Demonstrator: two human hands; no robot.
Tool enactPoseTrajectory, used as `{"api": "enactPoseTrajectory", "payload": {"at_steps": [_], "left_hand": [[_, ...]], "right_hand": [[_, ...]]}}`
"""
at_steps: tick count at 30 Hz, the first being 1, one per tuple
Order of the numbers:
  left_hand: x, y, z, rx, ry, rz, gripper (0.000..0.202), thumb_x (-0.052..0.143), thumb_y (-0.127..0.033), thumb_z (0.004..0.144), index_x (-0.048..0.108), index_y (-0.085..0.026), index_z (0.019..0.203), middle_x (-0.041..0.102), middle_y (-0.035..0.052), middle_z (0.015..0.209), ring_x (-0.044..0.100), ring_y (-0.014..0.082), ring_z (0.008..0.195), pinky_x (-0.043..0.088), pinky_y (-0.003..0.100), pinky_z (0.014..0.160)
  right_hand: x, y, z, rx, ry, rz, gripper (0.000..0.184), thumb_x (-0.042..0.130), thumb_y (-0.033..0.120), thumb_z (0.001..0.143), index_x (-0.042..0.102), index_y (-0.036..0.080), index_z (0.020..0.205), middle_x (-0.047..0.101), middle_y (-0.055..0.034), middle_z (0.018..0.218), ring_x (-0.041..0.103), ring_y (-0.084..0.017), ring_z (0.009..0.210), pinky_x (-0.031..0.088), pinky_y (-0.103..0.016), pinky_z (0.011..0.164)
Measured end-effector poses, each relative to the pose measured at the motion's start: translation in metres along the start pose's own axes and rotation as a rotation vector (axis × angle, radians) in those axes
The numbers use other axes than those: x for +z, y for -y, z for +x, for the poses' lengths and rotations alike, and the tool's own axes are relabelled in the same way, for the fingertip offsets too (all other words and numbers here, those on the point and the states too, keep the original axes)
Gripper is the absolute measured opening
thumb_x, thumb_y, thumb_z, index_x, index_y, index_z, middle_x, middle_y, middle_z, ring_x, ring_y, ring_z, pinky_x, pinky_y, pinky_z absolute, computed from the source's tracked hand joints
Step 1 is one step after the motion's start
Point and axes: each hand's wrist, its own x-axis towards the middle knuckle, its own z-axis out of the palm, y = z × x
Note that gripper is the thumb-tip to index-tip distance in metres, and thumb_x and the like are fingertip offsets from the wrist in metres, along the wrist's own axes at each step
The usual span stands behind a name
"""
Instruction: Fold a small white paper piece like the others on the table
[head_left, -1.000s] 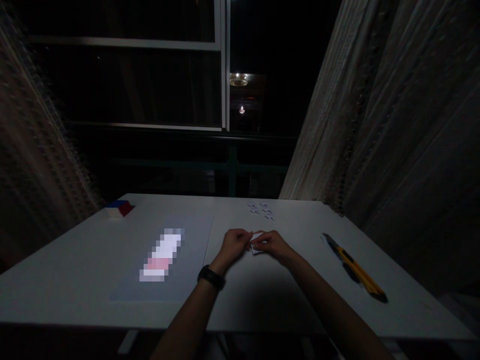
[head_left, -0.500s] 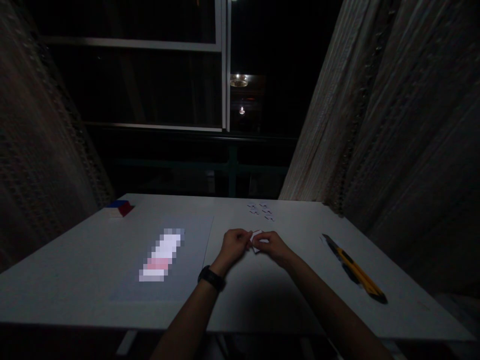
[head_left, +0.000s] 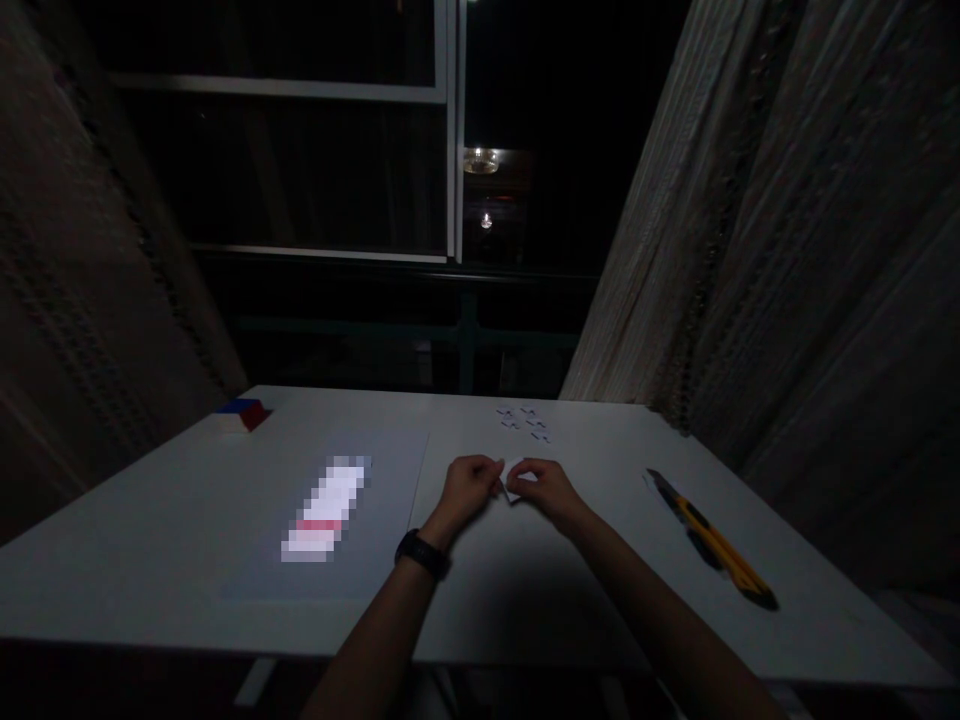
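Note:
A small white piece of paper (head_left: 514, 493) is held between my two hands above the middle of the white table. My left hand (head_left: 471, 487), with a dark watch on its wrist, pinches the paper's left edge. From the other side my right hand (head_left: 546, 490) is closed on the paper, thumb and forefinger pressed together over it. My fingers cover part of the sheet, so any folds in it are hard to make out. Just beyond my hands, several small paper pieces with dark marks (head_left: 524, 424) lie on the table.
On the right lies a yellow utility knife (head_left: 716, 545). A large pale sheet (head_left: 390, 500) rests at left with a bright, pixelated phone-like shape (head_left: 327, 508) on it. A blue, red and white block (head_left: 243, 414) sits at the far left corner. Curtains (head_left: 652, 220) flank a dark window.
The view has shifted very slightly. My right hand's fingers have moved a little on the paper, which is turned somewhat differently; both hands stay in the same place.

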Motion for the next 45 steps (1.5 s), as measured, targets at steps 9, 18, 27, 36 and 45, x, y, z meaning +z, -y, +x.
{"api": "enactPoseTrajectory", "payload": {"at_steps": [9,18,27,36,45], "left_hand": [[-0.001,-0.008,-0.002,-0.031,-0.016,-0.052,0.040,0.049,-0.048,0.072,0.060,-0.013,0.055,0.058,0.0028,0.050,0.049,0.0110,0.048,0.036,0.022,0.050],[-0.001,-0.011,-0.001,0.005,-0.013,-0.042,0.041,0.048,-0.048,0.073,0.059,-0.013,0.056,0.058,0.0033,0.053,0.052,0.0128,0.053,0.039,0.023,0.055],[0.008,-0.010,0.003,-0.022,0.038,-0.074,0.046,0.042,-0.051,0.077,0.058,-0.013,0.056,0.058,0.0031,0.052,0.049,0.0106,0.047,0.036,0.022,0.050],[0.012,-0.014,0.006,0.076,-0.019,0.002,0.040,0.045,-0.048,0.076,0.058,-0.015,0.058,0.058,0.0019,0.055,0.053,0.0123,0.055,0.039,0.023,0.057],[0.015,-0.012,0.005,0.111,-0.104,0.083,0.038,0.042,-0.046,0.079,0.056,-0.015,0.062,0.054,-0.0001,0.055,0.049,0.0114,0.056,0.036,0.022,0.055]], "right_hand": [[0.000,0.001,0.002,-0.006,-0.093,-0.077,0.019,0.070,0.032,0.057,0.068,0.016,0.068,0.064,-0.0018,0.066,0.056,-0.015,0.060,0.046,-0.031,0.059],[0.005,0.001,0.003,-0.098,-0.199,-0.083,0.021,0.067,0.039,0.061,0.063,0.018,0.065,0.063,-0.0016,0.065,0.057,-0.017,0.065,0.047,-0.034,0.064],[0.001,0.006,0.000,-0.090,-0.291,-0.112,0.019,0.068,0.037,0.060,0.062,0.020,0.064,0.062,-0.0024,0.064,0.057,-0.020,0.065,0.047,-0.032,0.054],[-0.004,0.007,0.000,-0.091,-0.272,-0.085,0.020,0.065,0.038,0.062,0.063,0.019,0.069,0.063,-0.0038,0.072,0.058,-0.019,0.067,0.048,-0.030,0.052],[-0.002,0.004,0.000,-0.150,-0.275,-0.058,0.027,0.068,0.034,0.059,0.062,0.017,0.079,0.060,-0.0034,0.074,0.054,-0.018,0.068,0.048,-0.028,0.051]]}}
